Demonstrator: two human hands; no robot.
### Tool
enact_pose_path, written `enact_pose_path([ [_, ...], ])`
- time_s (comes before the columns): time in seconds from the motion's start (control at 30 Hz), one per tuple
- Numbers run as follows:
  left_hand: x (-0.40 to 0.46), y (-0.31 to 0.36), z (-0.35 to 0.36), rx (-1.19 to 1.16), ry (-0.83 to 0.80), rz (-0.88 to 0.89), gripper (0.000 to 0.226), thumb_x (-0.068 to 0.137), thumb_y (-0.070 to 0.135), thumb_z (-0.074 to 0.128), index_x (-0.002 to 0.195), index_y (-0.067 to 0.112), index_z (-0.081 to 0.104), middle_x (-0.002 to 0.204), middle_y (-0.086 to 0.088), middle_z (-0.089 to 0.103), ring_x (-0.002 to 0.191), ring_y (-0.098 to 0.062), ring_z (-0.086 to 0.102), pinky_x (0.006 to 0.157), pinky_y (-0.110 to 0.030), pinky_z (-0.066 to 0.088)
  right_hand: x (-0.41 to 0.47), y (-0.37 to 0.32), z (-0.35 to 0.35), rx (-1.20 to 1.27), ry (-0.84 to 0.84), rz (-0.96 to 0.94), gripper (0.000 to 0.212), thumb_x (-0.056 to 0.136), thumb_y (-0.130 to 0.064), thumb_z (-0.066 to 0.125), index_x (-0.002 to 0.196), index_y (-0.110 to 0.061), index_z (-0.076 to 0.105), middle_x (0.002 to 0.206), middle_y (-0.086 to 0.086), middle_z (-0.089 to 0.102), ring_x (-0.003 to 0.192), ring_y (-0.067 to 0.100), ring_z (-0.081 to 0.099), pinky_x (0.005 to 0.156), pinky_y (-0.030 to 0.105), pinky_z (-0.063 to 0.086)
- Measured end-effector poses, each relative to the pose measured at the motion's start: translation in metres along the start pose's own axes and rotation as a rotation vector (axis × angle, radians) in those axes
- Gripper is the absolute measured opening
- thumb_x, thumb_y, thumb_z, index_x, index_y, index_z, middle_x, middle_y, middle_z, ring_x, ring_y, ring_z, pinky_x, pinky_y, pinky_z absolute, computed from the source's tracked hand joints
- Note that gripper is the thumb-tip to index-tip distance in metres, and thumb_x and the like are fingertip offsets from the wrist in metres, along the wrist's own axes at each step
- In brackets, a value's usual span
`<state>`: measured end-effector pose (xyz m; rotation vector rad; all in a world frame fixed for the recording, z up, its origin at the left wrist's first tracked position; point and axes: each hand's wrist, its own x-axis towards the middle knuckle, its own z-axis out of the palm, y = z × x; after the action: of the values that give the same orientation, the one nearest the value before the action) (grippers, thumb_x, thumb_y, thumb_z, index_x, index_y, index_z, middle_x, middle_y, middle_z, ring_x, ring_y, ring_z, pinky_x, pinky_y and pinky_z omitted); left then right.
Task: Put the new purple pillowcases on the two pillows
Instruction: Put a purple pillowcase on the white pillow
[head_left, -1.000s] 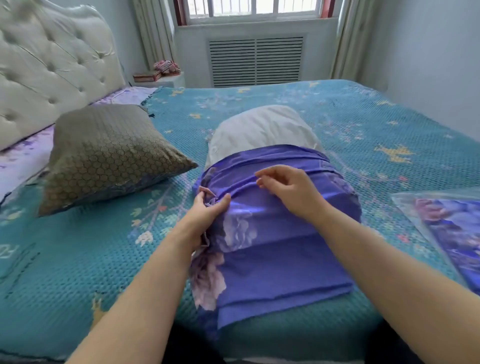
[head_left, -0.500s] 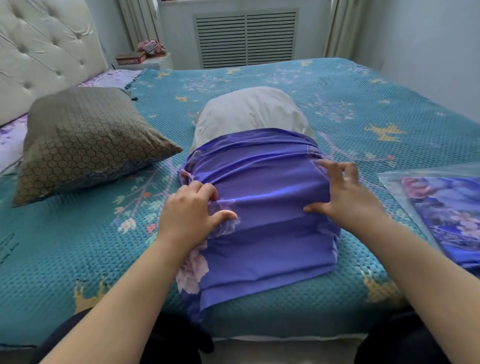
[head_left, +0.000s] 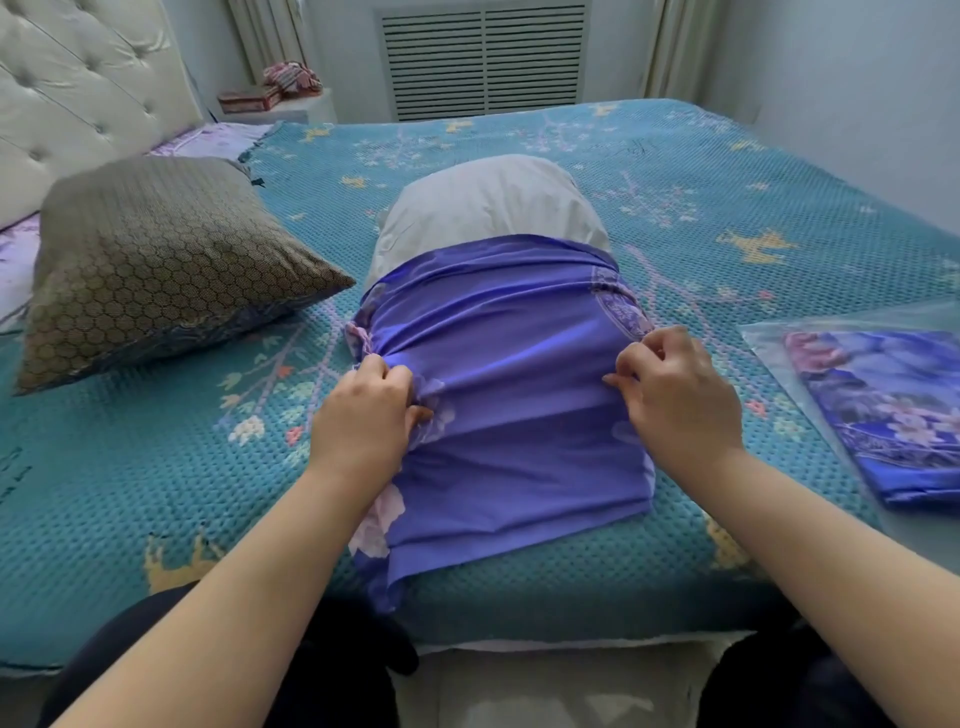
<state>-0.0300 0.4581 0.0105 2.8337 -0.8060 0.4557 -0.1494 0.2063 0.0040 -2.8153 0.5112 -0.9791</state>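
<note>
Pinching purple pillowcase (head_left: 498, 364), one item, part-fitted: my left hand (head_left: 363, 415) grips its left edge, fingers and thumb curled round a fold of cloth; my right hand (head_left: 675, 400) grips the right edge likewise. Both holds sit level with each other, at opposite sides, so the case can be drawn evenly along the pillow.

White pillow (head_left: 488, 208), one, lying lengthwise on the bed away from me. Near half inside the case; far half bare. Slack closed end of the case lies flat toward me, over the bed edge, so I judge the pillow is not yet seated to the bottom.

Brown patterned pillow (head_left: 156, 260), one, left of the work, apart, uncovered by purple.

Second purple pillowcase (head_left: 893, 410), folded in its clear packet, right, within reach for later.

Teal bedspread (head_left: 675, 171), beneath everything.
</note>
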Motion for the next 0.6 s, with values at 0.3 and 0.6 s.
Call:
enact_pose_path([
  [0.3, -0.009, 0.007, 0.007, -0.038, -0.147, 0.015, 0.037, 0.076, 0.041, 0.071, 0.094, 0.015, 0.05, 0.113, -0.008, 0.041, 0.098, -0.032, 0.045, 0.078, -0.043, 0.046, -0.003, -0.004, 0.003, -0.025, -0.345, 0.034, 0.021, 0.084, -0.024, 0.064, 0.103, -0.02, 0.058, 0.125, 0.008, 0.036, 0.118, 0.032, 0.032, 0.087, 0.045, 0.046],
  [0.6, -0.003, 0.007, -0.01, -0.51, -0.021, -0.104, 0.015, 0.089, 0.02, 0.056, 0.081, 0.02, 0.043, 0.066, -0.004, 0.054, 0.069, -0.032, 0.051, 0.064, -0.039, 0.041, 0.012, -0.022, -0.013, 0.351, -0.156, 0.142, 0.011, 0.092, -0.016, 0.053, 0.103, -0.015, 0.053, 0.095, 0.013, 0.064, 0.088, 0.039, 0.059, 0.067, 0.037, 0.035],
])
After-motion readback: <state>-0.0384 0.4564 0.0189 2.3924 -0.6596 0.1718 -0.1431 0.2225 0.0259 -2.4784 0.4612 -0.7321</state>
